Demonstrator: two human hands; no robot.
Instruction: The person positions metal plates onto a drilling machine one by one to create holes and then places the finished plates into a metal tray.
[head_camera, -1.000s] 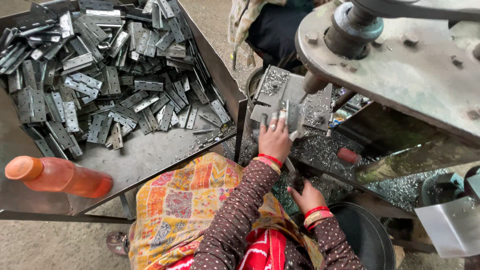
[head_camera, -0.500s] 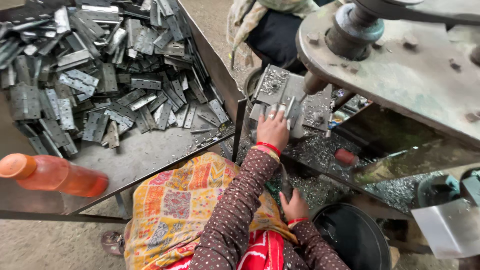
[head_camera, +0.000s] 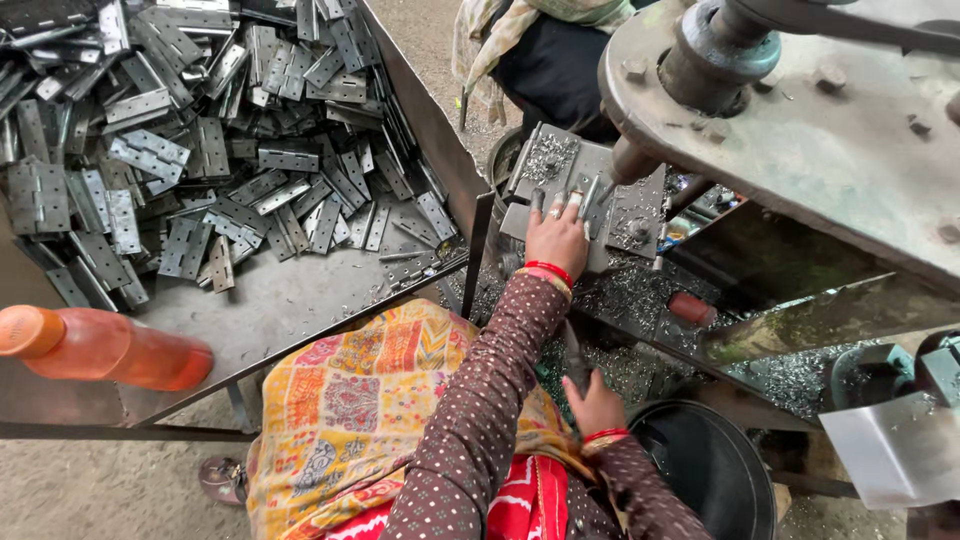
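Left hand (head_camera: 556, 238) flat on the metal plate (head_camera: 575, 190) under the machine head (head_camera: 800, 110), fingers spread, grip pinching nothing visible. Right hand (head_camera: 594, 403) lower, near the black bucket (head_camera: 715, 475), grip closed around a dark lever (head_camera: 574, 358). Hinges (head_camera: 200, 150) heaped in the tray (head_camera: 300, 310), orange bottle (head_camera: 105, 348) beside.

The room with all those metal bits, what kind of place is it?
Probably a small metal workshop: a heap of flat metal hinges fills a tray, metal shavings lie everywhere, and a heavy machine stands over the work plate.
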